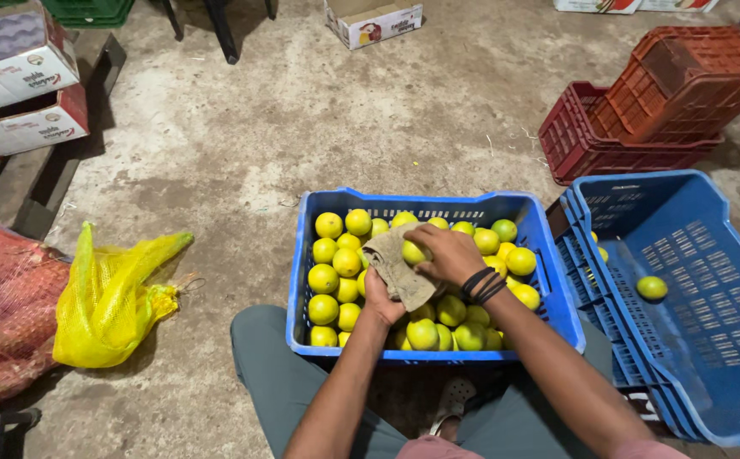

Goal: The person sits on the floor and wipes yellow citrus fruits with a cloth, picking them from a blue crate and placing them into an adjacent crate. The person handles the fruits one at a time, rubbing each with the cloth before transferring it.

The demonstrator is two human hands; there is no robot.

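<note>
Left hand (382,299): fingers clenched on a brown cloth (397,268), held from below over the fruit crate.

Right hand (449,253): fingers wrapped round one lime (412,252), pressing it against the cloth. Black bands sit on this wrist.

Cloth: coarse, crumpled, draped between the two hands, touching the held lime.

Held lime: yellow-green, above the middle of the fruit crate, partly covered by the fingers (425,238) of the right hand.

Fruit crate (438,208): blue plastic, slotted walls, on the floor just in front of the person's knees. Filled with many yellow-green limes.

Empty-side crates (684,280): blue, stacked, tilted, just right of the fruit crate. One loose lime (651,287) lies on the inner wall of the top one; a few more show in the gap at the left edge.

Red crates (642,110): two, one tipped into the other, on the floor beyond the blue stack.

Yellow net bag (111,297): slack, on the floor to the left, well apart from the fruit crate.

Red net sack (0,306): full, just left of the yellow bag, at the frame's edge.

Cartons (17,85): stacked cardboard boxes at upper left; another carton (374,21) stands open at the far side.

Floor (319,110): bare, stained concrete.
</note>
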